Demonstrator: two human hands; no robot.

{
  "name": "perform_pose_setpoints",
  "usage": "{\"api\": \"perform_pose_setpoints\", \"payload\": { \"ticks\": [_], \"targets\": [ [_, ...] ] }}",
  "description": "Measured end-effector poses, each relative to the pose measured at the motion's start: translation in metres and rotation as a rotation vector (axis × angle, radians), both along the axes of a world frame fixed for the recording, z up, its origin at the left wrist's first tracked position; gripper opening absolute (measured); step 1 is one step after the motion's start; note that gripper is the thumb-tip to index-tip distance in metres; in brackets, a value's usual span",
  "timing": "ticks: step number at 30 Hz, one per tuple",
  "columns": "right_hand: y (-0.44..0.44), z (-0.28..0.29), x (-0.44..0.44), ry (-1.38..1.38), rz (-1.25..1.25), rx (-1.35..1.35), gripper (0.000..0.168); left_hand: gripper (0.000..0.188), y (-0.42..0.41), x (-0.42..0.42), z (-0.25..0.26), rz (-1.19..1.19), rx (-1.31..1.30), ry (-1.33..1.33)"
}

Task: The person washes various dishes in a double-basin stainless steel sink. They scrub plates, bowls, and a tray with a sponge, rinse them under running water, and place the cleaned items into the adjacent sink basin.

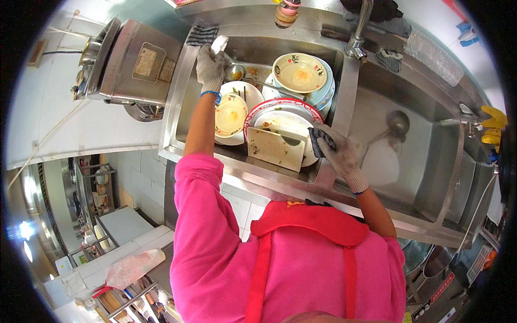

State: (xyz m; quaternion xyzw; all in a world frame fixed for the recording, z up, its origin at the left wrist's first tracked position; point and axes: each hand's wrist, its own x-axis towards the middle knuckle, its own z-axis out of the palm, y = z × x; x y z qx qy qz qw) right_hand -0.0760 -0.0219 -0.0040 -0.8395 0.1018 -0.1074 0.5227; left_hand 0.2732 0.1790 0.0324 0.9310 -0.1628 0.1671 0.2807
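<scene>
My left hand [209, 69], in a grey knit glove, is at the left rim of a steel sink basin, closed around a small white object [220, 43], perhaps a spoon. Just right of it lies a metal ladle [234, 73], its handle crossing the dishes. My right hand [341, 151], also gloved, grips a dark scrubbing cloth [322, 143] at the basin's right front. Beside the cloth, a food-stained rectangular plate [275, 149] stands tilted before a soiled white plate [287, 121] and a red-rimmed dish [278, 101].
Cream bowls [231, 115] [299, 72] sit on other plates in the basin. The right basin [420, 161] holds cloudy water, another ladle [398, 123] and a white dish [380, 163]. A faucet [356, 46] rises behind the divider. Left stands a steel appliance [137, 64].
</scene>
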Motion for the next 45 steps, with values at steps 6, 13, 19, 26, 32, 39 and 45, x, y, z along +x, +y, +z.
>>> {"api": "perform_pose_setpoints", "payload": {
  "ticks": [6,13,19,26,32,39,45],
  "targets": [
    [-0.022,0.003,-0.013,0.16,-0.346,0.101,0.039,0.033,0.035,-0.01,-0.038,-0.169,-1.265,0.847],
    [-0.113,-0.067,-0.045,0.314,-0.777,0.48,0.043,0.05,0.039,-0.101,-0.034,-0.306,-1.368,1.17],
    [-0.143,-0.266,-0.102,0.38,-0.401,0.573,0.035,0.042,0.008,-0.155,-0.017,-0.286,-1.542,1.315],
    [-0.128,-0.155,-0.067,0.518,-0.437,0.344,0.04,0.033,0.014,-0.179,-0.035,-0.262,-1.414,1.205],
    [-0.074,0.018,-0.005,-0.028,-0.184,0.488,0.039,0.024,-0.005,-0.195,-0.024,-0.202,-1.25,1.196],
    [0.007,0.055,0.062,-0.013,0.035,-0.423,0.024,0.023,-0.027,-0.215,-0.012,-0.27,-1.088,1.12],
    [0.014,0.027,0.066,0.105,0.135,-0.522,0.026,0.022,-0.03,-0.226,-0.018,-0.247,-1.018,0.849]
  ]
}}
